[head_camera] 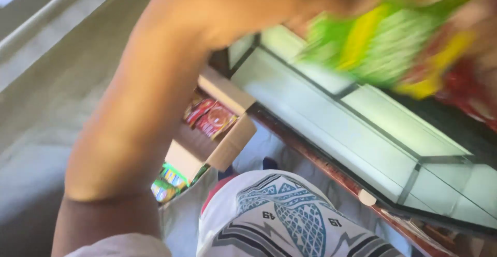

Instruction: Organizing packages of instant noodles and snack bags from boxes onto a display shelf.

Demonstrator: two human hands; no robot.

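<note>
Head view: blurred green-and-yellow crinkly plastic snack packets (pixel 385 42) are carried by the raised left arm (pixel 150 96), above the glass display counter (pixel 362 133). Neither hand's grip can be told. Packets should be supported evenly.

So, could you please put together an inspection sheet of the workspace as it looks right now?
Surface: glass display counter with dark framing and a reddish-brown edge; grey floor below.
Job's things: blurred green-and-yellow packets raised over the counter.
Clutter: open cardboard box on the floor holding red packets; green and yellow packets beside it.
Hands: left arm reaches up towards the packets, the hand itself too blurred to judge; right hand not in view.
Cables: nothing seen.
Surroundings: pale ledge at upper left; the person's white patterned shorts at the bottom.
</note>
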